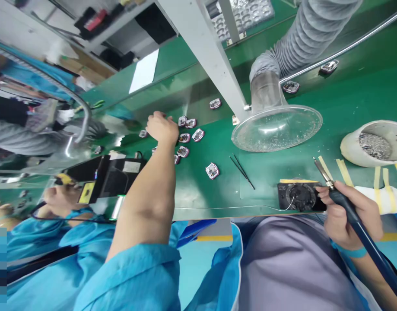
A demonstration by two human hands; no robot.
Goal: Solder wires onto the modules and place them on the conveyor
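My left hand (162,128) reaches far out over the green bench, beside a cluster of small octagonal electronic modules (184,138) with pinkish rims. Its fingers bend away from view, so whether they hold anything is hidden. In my right hand (350,216) is a soldering iron (342,201), its bare metal tip pointing up and left. Just left of that hand, a black fixture (298,196) marked K75 sits at the bench edge. A thin wire (230,208) runs to it from the left. One module (212,171) lies apart, near black tweezers (242,172).
A clear fume hood (277,128) on a grey hose (302,39) hangs over the bench, beside a slanted white post (211,56). At right stands a white cup (350,144) of metallic bits. A co-worker's hand (62,201) is at left, near a black device (120,177).
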